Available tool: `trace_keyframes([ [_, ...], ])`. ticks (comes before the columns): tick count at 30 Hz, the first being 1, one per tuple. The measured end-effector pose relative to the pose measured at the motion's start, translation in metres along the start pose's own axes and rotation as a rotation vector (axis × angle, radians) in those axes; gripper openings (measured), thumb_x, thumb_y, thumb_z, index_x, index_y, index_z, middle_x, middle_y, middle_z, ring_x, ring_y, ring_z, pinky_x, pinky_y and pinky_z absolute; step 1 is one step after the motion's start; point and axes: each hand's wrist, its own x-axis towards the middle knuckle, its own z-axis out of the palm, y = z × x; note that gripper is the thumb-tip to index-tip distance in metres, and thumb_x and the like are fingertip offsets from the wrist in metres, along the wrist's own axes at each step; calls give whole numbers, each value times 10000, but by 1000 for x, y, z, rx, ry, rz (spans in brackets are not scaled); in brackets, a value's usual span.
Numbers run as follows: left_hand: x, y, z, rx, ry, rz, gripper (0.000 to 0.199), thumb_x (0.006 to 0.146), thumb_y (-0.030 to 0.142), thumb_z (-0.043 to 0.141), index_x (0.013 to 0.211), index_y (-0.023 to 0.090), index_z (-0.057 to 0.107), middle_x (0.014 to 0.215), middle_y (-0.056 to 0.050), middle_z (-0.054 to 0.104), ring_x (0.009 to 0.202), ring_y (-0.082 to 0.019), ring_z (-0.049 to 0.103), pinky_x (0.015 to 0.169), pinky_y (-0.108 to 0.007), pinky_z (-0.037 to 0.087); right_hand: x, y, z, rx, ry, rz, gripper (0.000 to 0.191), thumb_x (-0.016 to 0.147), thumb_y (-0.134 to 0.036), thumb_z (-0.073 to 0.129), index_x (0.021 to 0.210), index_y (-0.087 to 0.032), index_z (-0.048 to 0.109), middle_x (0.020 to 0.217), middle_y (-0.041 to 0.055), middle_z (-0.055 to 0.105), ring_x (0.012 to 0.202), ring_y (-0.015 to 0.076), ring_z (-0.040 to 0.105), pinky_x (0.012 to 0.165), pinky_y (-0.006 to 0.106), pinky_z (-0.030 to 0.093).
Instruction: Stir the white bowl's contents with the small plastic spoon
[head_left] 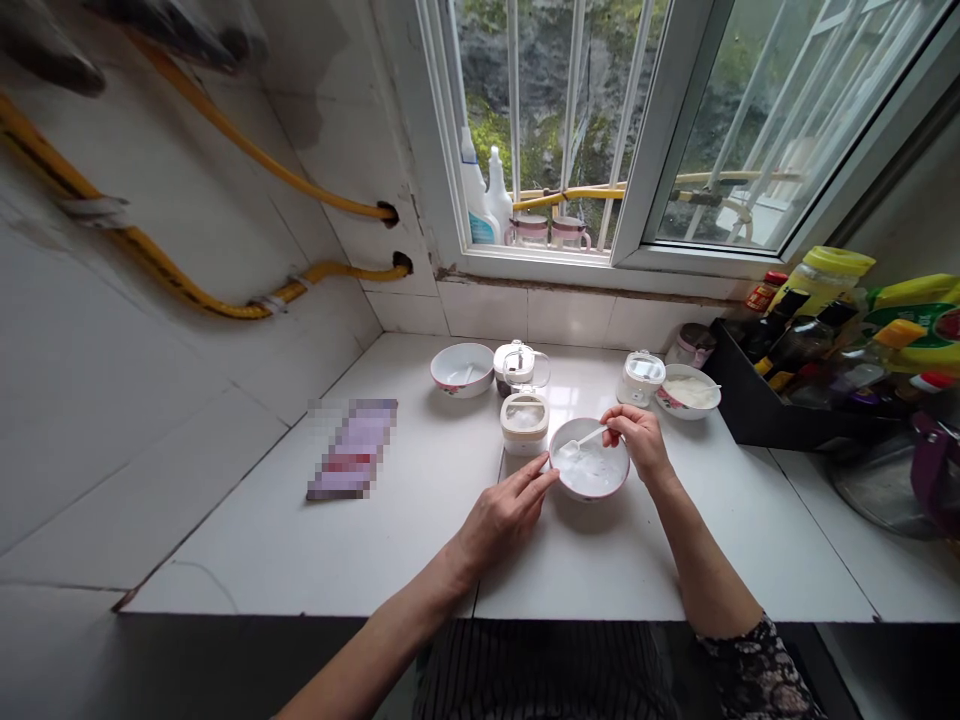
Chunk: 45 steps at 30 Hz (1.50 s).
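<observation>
A white bowl with a pink rim [589,492] stands near the middle of the counter, with whitish contents that look wet. My right hand [637,438] pinches the handle of a small white spoon [583,441], whose head is down inside the bowl. On the bowl's left side, my left hand [511,510] rests with fingers stretched out, fingertips touching the rim; its thumb is hidden. Just behind the bowl is a seasoning jar [524,424] with a beige-framed lid and white contents. A second jar [514,362], holding something dark, sits behind that one, its clear lid raised.
Another bowl [462,371] stands at the back left, a clear-lidded jar [642,378] and a bowl of white powder [688,392] at the back right. A black bin of bottles [780,405] and a glass pot lid [885,490] line the right. A blurred purple packet [352,450] lies left.
</observation>
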Motion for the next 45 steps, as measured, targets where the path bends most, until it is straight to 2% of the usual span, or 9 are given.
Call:
trace_keyframes([
  [10, 1, 1, 1, 26, 15, 2, 383, 959, 51, 434, 1308, 147, 556, 1316, -180, 640, 1169, -227, 673, 898, -314, 626, 6, 1, 3, 108, 49, -22, 162, 641, -334, 622, 693, -181, 639, 534, 22, 647, 530, 153, 557, 564, 293, 444],
  [14, 0, 1, 1, 22, 14, -4, 398, 959, 55, 433, 1327, 151, 550, 1324, -175, 637, 1167, -230, 674, 904, -317, 622, -4, -6, 24, -43, 94, -266, 201, 824, -385, 579, 859, -196, 637, 693, 49, 719, 665, 190, 642, 687, 340, 492],
  [17, -1, 0, 2, 18, 12, -2, 419, 959, 53, 433, 1349, 160, 543, 1339, -169, 629, 1176, -234, 669, 916, -320, 617, -12, -9, 36, -331, 84, -533, 162, 921, -312, 517, 912, -217, 649, 782, 60, 755, 764, 211, 667, 858, 406, 465],
  [20, -2, -1, 3, 21, 17, 3, 403, 963, 60, 439, 1339, 154, 551, 1330, -174, 633, 1160, -234, 678, 909, -322, 619, -17, -10, 39, -547, -12, -758, 184, 935, -226, 479, 890, -226, 658, 789, 59, 764, 723, 211, 651, 910, 435, 419],
  [22, -2, -2, 3, 22, 17, 1, 407, 964, 62, 443, 1345, 156, 549, 1331, -171, 634, 1162, -234, 677, 913, -323, 618, -18, -11, 36, -574, -19, -798, 191, 932, -214, 475, 887, -229, 660, 798, 58, 765, 702, 211, 643, 911, 439, 414],
  [28, -1, 0, 2, 12, 11, -8, 435, 955, 52, 441, 1363, 174, 533, 1346, -154, 628, 1161, -226, 678, 910, -318, 622, -15, -12, 12, -396, 189, -506, 159, 881, -299, 512, 839, -232, 650, 654, 25, 701, 742, 232, 646, 825, 391, 468],
  [32, -1, 1, 0, 0, 3, -11, 426, 954, 50, 439, 1352, 165, 536, 1347, -159, 626, 1178, -229, 668, 917, -325, 620, -8, -5, 0, -468, 128, -390, 146, 771, -228, 494, 680, -238, 608, 527, -13, 627, 595, 192, 580, 777, 356, 459],
  [38, -1, 0, 0, -9, 6, -8, 460, 947, 45, 455, 1381, 182, 519, 1372, -149, 611, 1179, -227, 668, 929, -325, 615, -5, 4, 9, -566, 76, -370, 169, 727, -184, 479, 633, -240, 607, 502, -18, 635, 568, 178, 583, 849, 359, 452],
  [45, -1, 0, 0, -7, -2, -7, 458, 947, 42, 451, 1378, 181, 516, 1361, -156, 617, 1183, -232, 665, 913, -334, 623, -5, 5, 9, -266, 16, -142, 128, 684, -251, 510, 652, -213, 628, 497, -3, 644, 512, 167, 572, 568, 280, 444],
])
